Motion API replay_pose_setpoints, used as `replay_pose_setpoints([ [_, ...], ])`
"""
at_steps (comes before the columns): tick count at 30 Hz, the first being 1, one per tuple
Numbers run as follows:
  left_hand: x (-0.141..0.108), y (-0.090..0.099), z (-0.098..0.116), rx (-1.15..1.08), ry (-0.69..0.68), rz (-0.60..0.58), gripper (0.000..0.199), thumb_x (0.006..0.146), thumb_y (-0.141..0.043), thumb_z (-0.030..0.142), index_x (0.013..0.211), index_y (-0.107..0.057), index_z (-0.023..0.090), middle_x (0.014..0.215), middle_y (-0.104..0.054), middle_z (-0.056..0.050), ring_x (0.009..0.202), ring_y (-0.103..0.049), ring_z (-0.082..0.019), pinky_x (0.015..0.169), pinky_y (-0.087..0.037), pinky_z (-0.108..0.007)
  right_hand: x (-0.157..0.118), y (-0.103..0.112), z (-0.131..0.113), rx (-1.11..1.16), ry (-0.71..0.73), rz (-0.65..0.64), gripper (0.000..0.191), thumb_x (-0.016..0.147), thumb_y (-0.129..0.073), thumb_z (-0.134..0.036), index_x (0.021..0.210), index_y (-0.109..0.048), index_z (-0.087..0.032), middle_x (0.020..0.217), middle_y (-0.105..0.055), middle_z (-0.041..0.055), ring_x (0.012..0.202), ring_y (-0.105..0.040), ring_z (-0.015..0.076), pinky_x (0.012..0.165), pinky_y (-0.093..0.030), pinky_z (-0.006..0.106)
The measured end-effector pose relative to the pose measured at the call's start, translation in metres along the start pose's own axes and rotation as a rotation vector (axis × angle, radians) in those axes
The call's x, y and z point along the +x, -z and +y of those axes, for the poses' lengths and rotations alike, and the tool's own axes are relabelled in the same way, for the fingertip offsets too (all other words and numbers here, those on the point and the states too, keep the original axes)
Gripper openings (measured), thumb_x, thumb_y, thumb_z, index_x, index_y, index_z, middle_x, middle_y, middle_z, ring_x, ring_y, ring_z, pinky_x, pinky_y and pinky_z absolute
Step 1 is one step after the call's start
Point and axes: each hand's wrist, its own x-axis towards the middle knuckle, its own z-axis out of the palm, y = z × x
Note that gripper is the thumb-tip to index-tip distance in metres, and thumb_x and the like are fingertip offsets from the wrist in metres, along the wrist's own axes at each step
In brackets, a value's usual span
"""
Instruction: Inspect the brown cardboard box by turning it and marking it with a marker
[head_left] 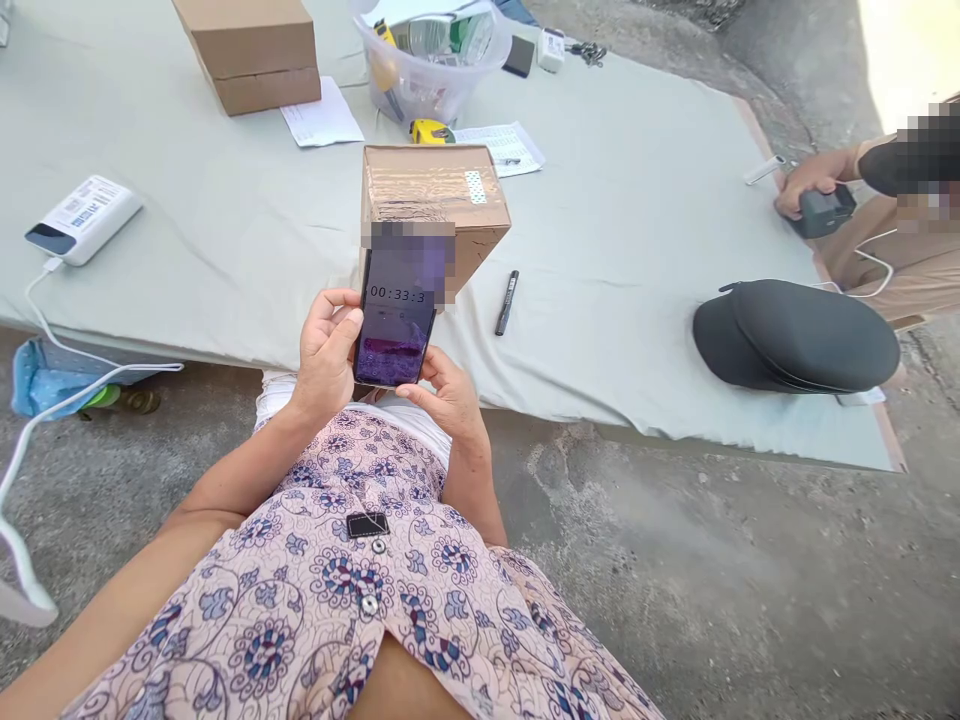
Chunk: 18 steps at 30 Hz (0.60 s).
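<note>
A smartphone [395, 340] with a lit screen reading 00:33:3 is held upright between both hands, above the table's near edge. My left hand [328, 345] grips its left side, thumb against the edge. At the lower right corner, my right hand [448, 392] has its thumb and fingers closed on the phone. Directly behind the phone stands a taped cardboard box [427, 185], partly covered by it. A black marker [507, 303] lies on the cloth to the right of the box.
Farther back are another cardboard box [262, 60], a plastic tub [435, 75] of items and a yellow tape measure [431, 132]. A white power bank [85, 220] with a cable lies left. On the right sits a black case [795, 337], near another person's hand [814, 183] on a dark object.
</note>
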Motion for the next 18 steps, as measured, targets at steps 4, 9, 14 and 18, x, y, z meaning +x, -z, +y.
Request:
replay_pose_setpoints([
  [4, 0.002, 0.003, 0.002, 0.016, -0.021, 0.042, 0.032, 0.085, -0.076, 0.045, 0.099, -0.055, 0.026, 0.086, -0.069, 0.0, 0.086, -0.073, -0.019, 0.077, -0.062, -0.033, 0.0, 0.001, -0.002, -0.01, -0.001, -0.013, 0.071, 0.077, -0.082, -0.062, 0.135, -0.06, -0.028, 0.092, -0.074, 0.0009, 0.079, -0.067, 0.0185, 0.082, -0.058, 0.036],
  [9, 0.014, 0.017, 0.007, 0.026, -0.094, 0.152, 0.029, 0.082, -0.077, 0.041, 0.095, -0.055, 0.026, 0.091, -0.07, -0.001, 0.094, -0.074, -0.021, 0.079, -0.063, -0.032, 0.002, 0.008, 0.01, 0.02, -0.007, 0.018, 0.057, 0.086, -0.074, -0.056, 0.133, -0.061, -0.027, 0.085, -0.072, -0.0007, 0.078, -0.066, 0.0157, 0.083, -0.057, 0.034],
  [14, 0.029, 0.04, 0.011, 0.076, -0.144, 0.269, 0.03, 0.08, -0.075, 0.04, 0.094, -0.052, 0.026, 0.088, -0.067, -0.001, 0.095, -0.073, -0.022, 0.077, -0.062, -0.031, 0.024, 0.029, 0.037, -0.074, -0.009, 0.282, 0.058, 0.087, -0.067, -0.06, 0.133, -0.06, -0.025, 0.097, -0.071, 0.0033, 0.086, -0.067, 0.0164, 0.086, -0.058, 0.035],
  [18, 0.043, 0.068, 0.008, 0.2, -0.105, 0.367, 0.032, 0.08, -0.07, 0.045, 0.094, -0.049, 0.026, 0.084, -0.063, -0.001, 0.087, -0.071, -0.02, 0.069, -0.059, -0.03, 0.048, 0.048, 0.051, -0.299, -0.029, 0.505, 0.067, 0.089, -0.057, -0.062, 0.143, -0.051, -0.023, 0.116, -0.069, 0.0109, 0.099, -0.068, 0.0206, 0.087, -0.058, 0.037],
])
